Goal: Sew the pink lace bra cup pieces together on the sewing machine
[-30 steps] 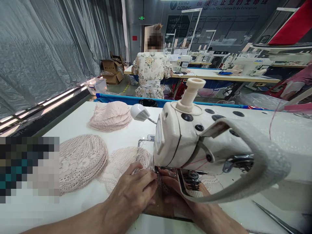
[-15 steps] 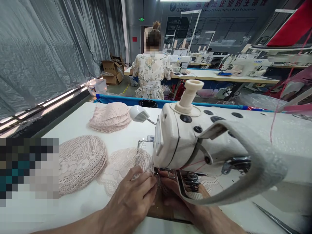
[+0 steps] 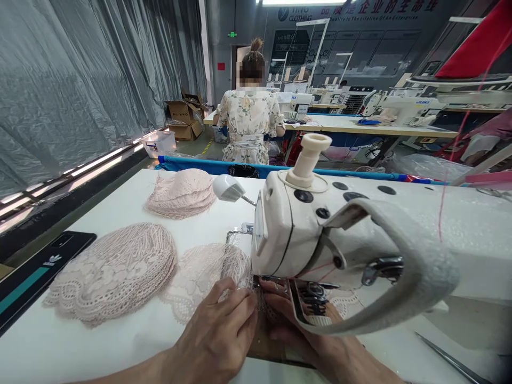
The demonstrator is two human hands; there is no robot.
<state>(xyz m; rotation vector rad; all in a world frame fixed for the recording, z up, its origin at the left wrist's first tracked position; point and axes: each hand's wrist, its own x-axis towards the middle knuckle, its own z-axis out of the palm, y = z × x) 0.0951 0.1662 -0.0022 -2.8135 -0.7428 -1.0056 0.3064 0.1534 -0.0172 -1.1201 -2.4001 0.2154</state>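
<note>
A white sewing machine [image 3: 276, 229] stands over the table, its needle area hidden behind its head and my fingers. Pale pink lace [image 3: 196, 272] lies spread to the left of the needle and runs under the machine. My left hand [image 3: 224, 325] is closed on the lace edge, fingers bent and pressed together just left of the presser foot. My right hand [image 3: 308, 325] reaches under the machine head, partly covered by the guard and thread parts. Its fingers lie stretched out over the lace beside the needle.
A stack of lace pieces [image 3: 120, 272] lies at left, with a pile of pink cups [image 3: 182, 193] behind it. A dark flat box [image 3: 44, 272] lies at the left edge, metal tweezers [image 3: 448, 357] at right. A person [image 3: 250, 117] sits ahead with their back to me.
Both hands stay almost in place at the needle, with the left fingers shifting slightly. The lace has barely moved, and the view has shifted a little.
</note>
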